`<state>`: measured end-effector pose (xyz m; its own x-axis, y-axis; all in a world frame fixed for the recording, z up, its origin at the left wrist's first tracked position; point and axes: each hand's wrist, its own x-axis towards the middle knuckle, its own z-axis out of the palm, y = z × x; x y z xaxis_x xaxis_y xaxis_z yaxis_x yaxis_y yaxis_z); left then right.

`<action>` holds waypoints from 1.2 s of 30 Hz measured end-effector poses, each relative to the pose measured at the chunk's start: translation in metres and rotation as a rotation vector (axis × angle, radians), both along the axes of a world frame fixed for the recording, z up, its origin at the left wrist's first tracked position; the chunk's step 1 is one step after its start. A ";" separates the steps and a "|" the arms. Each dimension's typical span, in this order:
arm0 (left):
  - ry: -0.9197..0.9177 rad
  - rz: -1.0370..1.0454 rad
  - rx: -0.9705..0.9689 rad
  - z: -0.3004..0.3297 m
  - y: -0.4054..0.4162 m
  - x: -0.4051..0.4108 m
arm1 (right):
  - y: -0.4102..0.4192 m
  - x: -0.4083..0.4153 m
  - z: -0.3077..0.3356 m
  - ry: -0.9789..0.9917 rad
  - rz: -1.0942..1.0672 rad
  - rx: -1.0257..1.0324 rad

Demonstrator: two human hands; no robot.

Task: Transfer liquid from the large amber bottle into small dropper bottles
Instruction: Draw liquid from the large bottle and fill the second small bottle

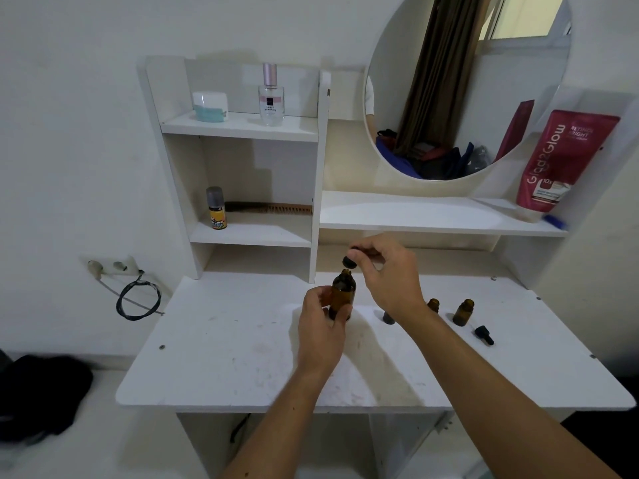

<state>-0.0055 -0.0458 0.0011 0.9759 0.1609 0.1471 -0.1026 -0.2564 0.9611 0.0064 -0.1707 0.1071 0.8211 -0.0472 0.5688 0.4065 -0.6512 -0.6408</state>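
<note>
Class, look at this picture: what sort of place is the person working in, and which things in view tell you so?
Probably a bedroom dressing table at home, not a lab. A round mirror hangs over the white table, and the shelves hold a perfume bottle and a comb.

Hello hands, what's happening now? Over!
Left hand grips large amber glass bottle. Right hand holds black cap just above its open neck. Nothing blocking.

Soft, even indoor light; hands cast faint shadows on the table [214,340]. Wide-angle bending curves the edges; slight overall softness.
</note>
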 end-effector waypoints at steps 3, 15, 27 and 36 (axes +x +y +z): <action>-0.006 -0.004 -0.002 0.000 0.000 0.000 | 0.001 0.001 -0.005 0.028 -0.013 -0.021; 0.002 -0.011 0.027 0.002 -0.001 -0.002 | 0.002 0.003 -0.008 0.051 0.004 -0.083; -0.003 0.017 0.083 0.002 -0.006 -0.003 | -0.016 -0.019 0.026 -0.208 -0.025 0.050; -0.030 0.055 0.053 0.002 -0.009 -0.012 | -0.052 -0.040 0.034 -0.232 -0.120 0.122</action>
<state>-0.0174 -0.0544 0.0028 0.9610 0.2049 0.1860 -0.1157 -0.3131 0.9427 -0.0335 -0.2224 0.1411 0.6543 -0.2160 0.7247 0.4757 -0.6275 -0.6165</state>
